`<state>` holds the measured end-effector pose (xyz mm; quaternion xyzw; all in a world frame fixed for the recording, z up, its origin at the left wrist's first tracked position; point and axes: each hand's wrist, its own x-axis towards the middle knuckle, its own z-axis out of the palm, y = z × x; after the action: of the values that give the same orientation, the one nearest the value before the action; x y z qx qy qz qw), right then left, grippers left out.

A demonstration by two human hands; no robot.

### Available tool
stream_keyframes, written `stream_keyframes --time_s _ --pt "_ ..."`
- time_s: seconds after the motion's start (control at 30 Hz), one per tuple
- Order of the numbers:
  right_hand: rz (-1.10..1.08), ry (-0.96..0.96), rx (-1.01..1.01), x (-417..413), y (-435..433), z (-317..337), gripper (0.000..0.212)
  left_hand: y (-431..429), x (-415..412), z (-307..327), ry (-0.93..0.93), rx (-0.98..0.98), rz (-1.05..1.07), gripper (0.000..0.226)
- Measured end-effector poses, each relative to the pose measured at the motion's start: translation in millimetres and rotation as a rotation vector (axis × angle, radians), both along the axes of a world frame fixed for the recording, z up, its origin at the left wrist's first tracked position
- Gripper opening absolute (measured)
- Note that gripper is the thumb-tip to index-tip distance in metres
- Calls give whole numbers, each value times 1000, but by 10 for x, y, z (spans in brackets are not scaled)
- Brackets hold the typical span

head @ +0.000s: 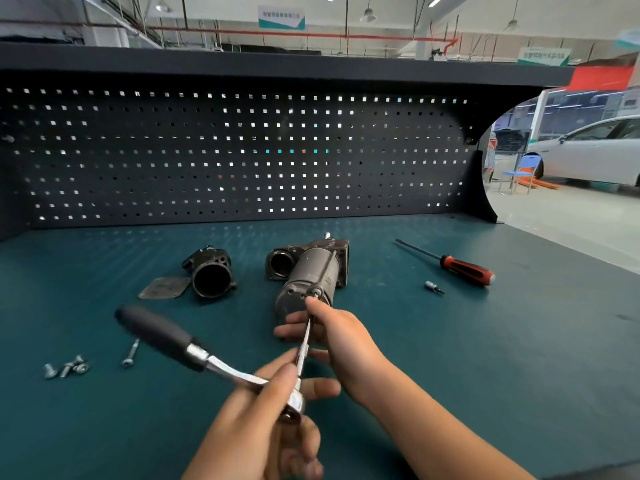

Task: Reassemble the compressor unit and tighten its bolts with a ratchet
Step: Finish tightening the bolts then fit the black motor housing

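Fingers [281,377] of left hand [256,424] grip ratchet [157,330]; right hand [343,336] pinches extension [302,351].

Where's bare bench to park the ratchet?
Near right: mat is bare right of the right hand, below screwdriver and bit socket. Far left corner by the pegboard too. Crowded: compressor, housing, gasket plate mid-bench; bolts near left.

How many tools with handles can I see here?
2. The ratchet is gripped at its head by the left hand, its extension pinched by the right hand; the red-handled screwdriver lies on the bench at right. Others may be hidden.
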<state>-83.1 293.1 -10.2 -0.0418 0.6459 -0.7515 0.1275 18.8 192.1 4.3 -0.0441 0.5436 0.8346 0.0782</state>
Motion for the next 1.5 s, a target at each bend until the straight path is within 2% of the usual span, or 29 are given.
stream_keyframes --time_s 0.07,0.13,0.17,0.2,0.27,0.3,0.33,0.4,0.5,0.53,0.6,0.67,0.7,0.77,0.8,0.87,0.93,0.97,1.0,1.07,1.17,1.3,1.37,1.4,1.5 --pt "-45 38 12 9 0 3 34 -29 -22 -27 189 -599 66 32" --pt "-144 122 81 15 1 -5 36 -20 -38 -83 423 -1221 136 54" --pt "-184 160 120 13 2 -19 37 -24 -27 -115 507 -1410 129 64" --pt "-207 184 139 11 2 -28 38 -30 -24 -121 535 -1503 76 70" --pt "-217 201 139 3 0 -36 37 -2 -59 -71 500 -1557 90 71" --pt "-219 196 133 -7 -7 -36 38 4 -68 -69 450 -1472 125 68" --pt "-220 184 121 -14 -13 -31 38 -8 -73 -92 426 -1295 161 65" --pt "-194 138 46 -23 -24 -22 34 -33 -97 -177 401 -821 258 54" --pt "-97 22 -66 -15 -20 -8 28 -15 -71 -151 162 -160 249 23" --pt "-70 -11 -80 -17 -16 -9 27 -25 -78 -120 54 67 199 23" --pt "-25 -52 -113 -25 -15 -16 28 -89 -107 -50 -120 443 85 43" --pt "-1 -61 -114 -20 -10 -9 29 -126 -138 -19 -188 557 53 48" --pt "4 -58 -103 -16 -4 -4 30 -119 -125 -14 -179 509 69 50" --pt "5 -53 -64 -4 2 5 32 -95 -113 -64 -87 224 143 30" --pt "-4 -53 -42 -4 3 9 33 -77 -113 -87 -8 -9 183 21" --pt "-46 -40 -8 -7 3 9 35 -60 -112 -157 187 -614 233 18" --pt "-101 -14 0 -6 -1 7 35 -49 -72 -185 388 -1241 300 43" --pt "-128 13 8 -4 -4 -1 35 -59 -70 -205 469 -1436 331 53" --pt "-151 44 18 -6 -8 -14 35 -60 -77 -200 509 -1540 302 59" --pt "-180 91 27 3 -22 -31 38 -59 -75 -185 495 -1640 230 65" --pt "-188 115 26 -6 -45 -44 38 -89 -84 -209 416 -1485 269 60" --pt "-115 14 -89 -40 -40 -48 27 -91 -126 -280 422 -958 178 44" --pt "-71 -52 -144 -52 -16 -47 26 -59 -100 -197 313 -663 113 19" --pt "-44 -70 -157 -58 -7 -52 26 -51 -114 -171 239 -487 82 16" --pt "19 -83 -179 -67 12 -53 28 -25 -152 -92 -42 93 76 46"
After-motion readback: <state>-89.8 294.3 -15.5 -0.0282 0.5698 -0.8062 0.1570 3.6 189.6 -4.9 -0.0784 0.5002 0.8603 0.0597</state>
